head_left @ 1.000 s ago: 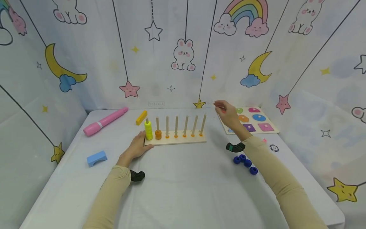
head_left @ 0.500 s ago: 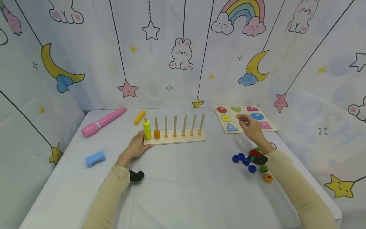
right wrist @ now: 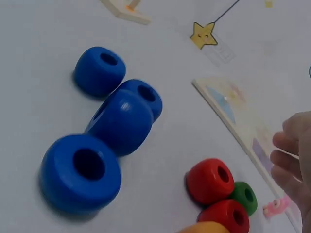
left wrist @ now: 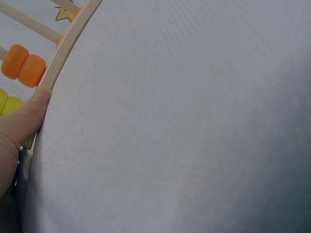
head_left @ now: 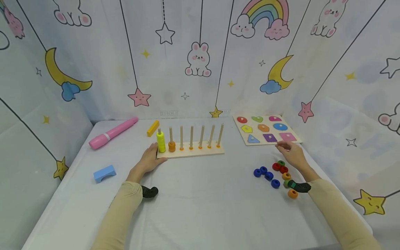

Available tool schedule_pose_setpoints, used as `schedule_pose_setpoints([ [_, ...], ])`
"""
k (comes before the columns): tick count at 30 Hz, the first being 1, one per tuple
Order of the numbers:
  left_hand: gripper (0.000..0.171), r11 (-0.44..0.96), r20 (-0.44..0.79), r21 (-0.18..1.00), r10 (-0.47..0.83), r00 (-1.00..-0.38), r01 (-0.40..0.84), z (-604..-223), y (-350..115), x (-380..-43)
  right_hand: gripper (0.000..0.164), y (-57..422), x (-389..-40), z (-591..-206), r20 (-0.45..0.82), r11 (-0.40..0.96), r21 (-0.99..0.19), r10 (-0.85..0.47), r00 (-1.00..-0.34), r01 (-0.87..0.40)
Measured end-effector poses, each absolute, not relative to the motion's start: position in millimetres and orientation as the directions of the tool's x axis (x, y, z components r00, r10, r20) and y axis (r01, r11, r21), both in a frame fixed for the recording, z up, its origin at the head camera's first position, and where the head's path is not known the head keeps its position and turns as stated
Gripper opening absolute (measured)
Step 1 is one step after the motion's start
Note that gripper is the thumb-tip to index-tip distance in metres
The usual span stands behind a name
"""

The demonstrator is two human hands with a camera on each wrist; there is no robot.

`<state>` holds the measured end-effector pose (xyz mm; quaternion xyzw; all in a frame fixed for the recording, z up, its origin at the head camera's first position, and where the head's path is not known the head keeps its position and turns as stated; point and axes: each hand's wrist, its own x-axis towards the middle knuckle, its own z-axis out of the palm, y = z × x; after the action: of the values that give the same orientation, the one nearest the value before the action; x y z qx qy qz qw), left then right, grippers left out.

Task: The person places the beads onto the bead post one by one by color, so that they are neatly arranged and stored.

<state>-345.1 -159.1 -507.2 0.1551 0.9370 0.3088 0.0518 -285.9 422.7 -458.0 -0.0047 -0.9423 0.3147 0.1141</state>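
My left hand (head_left: 147, 161) holds the left end of a wooden peg board (head_left: 197, 152), thumb along its front edge. In the left wrist view the thumb (left wrist: 31, 114) presses that edge beside two orange beads (left wrist: 24, 66). Yellow beads (head_left: 160, 141) fill the first peg; the other pegs right of the orange ones are bare. My right hand (head_left: 293, 154) hovers by the near edge of a shape puzzle board (head_left: 262, 139), fingers loosely bent with nothing visible in them. Below it lie loose blue beads (head_left: 269, 176), red beads (head_left: 276, 166), green beads (head_left: 281, 163) and orange beads (head_left: 292, 193).
A pink cylinder with a white band (head_left: 112, 133) and a yellow block (head_left: 153, 128) lie at the back left. Nearer on the left sits a blue arch block (head_left: 104, 173). A patterned cloth (head_left: 175, 69) hangs behind the white table (head_left: 200, 208).
My right hand has moved right and toward me, from the puzzle board's left side to its near edge, uncovering the red, green and orange beads. The left hand stays on the peg board.
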Motion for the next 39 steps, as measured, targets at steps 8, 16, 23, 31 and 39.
schedule_pose_setpoints([
  [8,0.083,0.768,0.007,0.583,0.323,-0.946,0.266,-506.7,-157.9,-343.2,0.035,431.7,-267.7,-471.0,0.067,0.845,-0.524,-0.085,-0.994,-0.108],
  [16,0.084,0.755,-0.011,0.600,0.338,-0.941,0.264,-508.3,-156.4,-339.0,0.037,429.0,-250.6,-480.2,0.028,0.878,-0.448,-0.177,-0.984,-0.170],
  [23,0.084,0.753,0.015,0.593,0.344,-0.939,0.285,-505.6,-158.3,-343.9,0.039,427.3,-254.4,-483.5,0.104,0.872,-0.452,-0.156,-0.982,-0.187],
  [31,0.085,0.765,-0.020,0.587,0.341,-0.940,0.265,-505.8,-156.8,-348.3,0.043,422.7,-258.8,-480.4,0.123,0.853,-0.486,-0.149,-0.981,-0.191],
  [39,0.084,0.758,-0.015,0.595,0.341,-0.940,0.266,-502.7,-156.2,-346.4,0.036,424.4,-263.4,-478.2,0.218,0.797,-0.572,-0.078,-0.973,-0.192],
])
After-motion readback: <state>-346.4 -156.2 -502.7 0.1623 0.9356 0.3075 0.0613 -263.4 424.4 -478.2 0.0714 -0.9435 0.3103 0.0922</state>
